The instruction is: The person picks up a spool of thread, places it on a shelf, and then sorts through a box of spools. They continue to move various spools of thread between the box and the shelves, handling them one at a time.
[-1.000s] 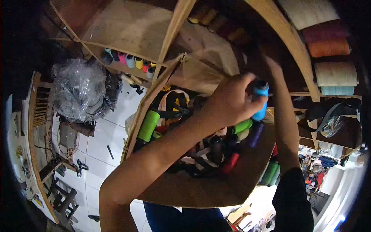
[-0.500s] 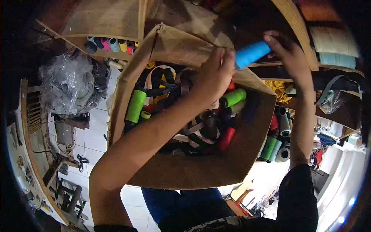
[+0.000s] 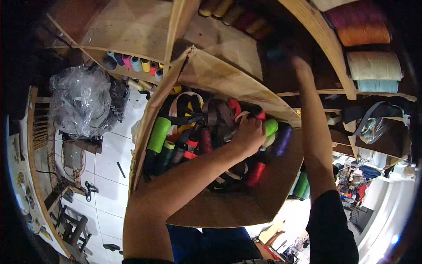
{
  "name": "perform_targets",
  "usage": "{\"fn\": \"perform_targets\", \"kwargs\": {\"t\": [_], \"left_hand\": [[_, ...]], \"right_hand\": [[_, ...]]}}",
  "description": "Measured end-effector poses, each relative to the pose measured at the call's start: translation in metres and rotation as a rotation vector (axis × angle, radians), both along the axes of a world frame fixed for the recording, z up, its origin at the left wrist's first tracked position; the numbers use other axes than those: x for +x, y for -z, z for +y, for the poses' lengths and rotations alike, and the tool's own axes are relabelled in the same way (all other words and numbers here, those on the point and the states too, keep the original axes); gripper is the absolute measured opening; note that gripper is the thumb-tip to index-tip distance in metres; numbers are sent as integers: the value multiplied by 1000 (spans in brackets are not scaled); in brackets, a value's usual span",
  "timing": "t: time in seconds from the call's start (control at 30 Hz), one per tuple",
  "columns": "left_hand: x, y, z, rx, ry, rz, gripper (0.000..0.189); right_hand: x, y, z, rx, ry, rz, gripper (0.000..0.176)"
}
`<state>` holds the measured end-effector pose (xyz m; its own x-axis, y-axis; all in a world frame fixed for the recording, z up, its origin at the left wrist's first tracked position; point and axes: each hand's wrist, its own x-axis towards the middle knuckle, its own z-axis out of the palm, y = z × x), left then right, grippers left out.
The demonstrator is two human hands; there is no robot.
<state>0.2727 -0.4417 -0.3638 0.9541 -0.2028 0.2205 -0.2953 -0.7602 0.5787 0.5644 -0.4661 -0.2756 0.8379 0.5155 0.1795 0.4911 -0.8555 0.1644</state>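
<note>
My left hand (image 3: 251, 135) is inside the cardboard box (image 3: 228, 211), its fingers closed at the near end of a bright green thread spool (image 3: 271, 127). Beside it lie a purple spool (image 3: 283, 141) and a red spool (image 3: 256, 174). Dark straps (image 3: 218, 113) and another green spool (image 3: 159, 134) fill the box's left part. My right hand (image 3: 300, 65) reaches into the dark shelf (image 3: 281, 79) beyond the box; its fingers are blurred in shadow, close to a dim blue spool (image 3: 276, 53).
Small coloured spools (image 3: 136, 64) line the upper left shelf. Large cream (image 3: 373, 65) and orange (image 3: 364, 34) spools sit at the upper right. A clear plastic-wrapped bundle (image 3: 81, 101) is at the left, above the tiled floor (image 3: 110, 154).
My right hand has moved with the blue spool away from my left hand, into the dark shelf. My left hand has come down into the box, onto the green spool. The view has shifted.
</note>
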Motion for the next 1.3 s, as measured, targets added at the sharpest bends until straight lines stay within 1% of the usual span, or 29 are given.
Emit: {"fn": "perform_targets", "kwargs": {"t": [0.03, 0.13, 0.23, 0.33, 0.37, 0.47, 0.5, 0.6, 0.63, 0.73, 0.77, 0.83, 0.87, 0.9, 0.93, 1.0, 1.07, 1.13, 1.17, 1.23, 1.27, 1.3], "left_hand": [[0, -6, 8, -40, 15, -44, 32], [5, -35, 29, -379, 60, 153, 29], [6, -57, 53, -667, 16, 87, 28], [4, -71, 71, -1237, -6, 287, 29], [11, -61, 66, -1169, -97, 202, 30], [14, -76, 76, -1269, -157, 321, 31], [16, -70, 70, -1355, -172, 274, 32], [13, -75, 78, -1329, -233, 311, 32], [13, -76, 83, -1327, -200, 373, 35], [10, -81, 91, -1260, -199, 287, 40], [10, -82, 92, -1309, -178, 295, 42], [12, -83, 93, -1409, -138, 310, 46], [14, -81, 91, -1436, -155, 289, 47], [16, -79, 89, -1466, -172, 269, 49], [17, -78, 88, -1495, -187, 252, 51], [18, -76, 93, -1481, -147, 165, 56], [18, -75, 93, -1464, -122, 123, 60], [11, -77, 85, -1456, -107, 133, 63], [8, -79, 81, -1582, -90, 266, 65], [4, -82, 78, -1497, -131, 217, 61], [2, -83, 77, -1454, -152, 195, 59], [4, -90, 87, -1723, 109, 293, 50]], "right_hand": [[-5, -1, 13, -8, 60, 14, 44], [-6, -5, 32, -18, 183, 65, 43], [-9, -12, 36, 5, 201, 103, 43], [-15, -12, 41, 18, 184, 127, 44], [-15, -10, 41, 23, 178, 129, 44], [-16, -8, 45, 15, 181, 130, 45], [-18, -7, 45, 15, 187, 130, 45], [-19, -7, 48, 23, 198, 159, 46], [-18, -8, 49, 26, 201, 174, 46], [-20, -14, 50, 25, 222, 220, 47], [-24, -19, 49, 48, 231, 258, 47], [-43, -38, 48, 179, 254, 437, 48], [-58, -53, 47, 279, 276, 601, 48], [-76, -70, 44, 352, 271, 823, 49], [-94, -89, 40, 359, 228, 1051, 49], [-125, -118, 29, 230, -67, 1385, 51], [-142, -114, 4, 222, -284, 1565, 56], [-147, -114, -4, 250, -250, 1669, 57], [-150, -114, -8, 263, -230, 1721, 60], [-145, -102, -20, 337, -251, 1717, 60], [-135, -94, -33, 355, -318, 1679, 61], [-130, -89, -42, 377, -376, 1640, 61]]}}
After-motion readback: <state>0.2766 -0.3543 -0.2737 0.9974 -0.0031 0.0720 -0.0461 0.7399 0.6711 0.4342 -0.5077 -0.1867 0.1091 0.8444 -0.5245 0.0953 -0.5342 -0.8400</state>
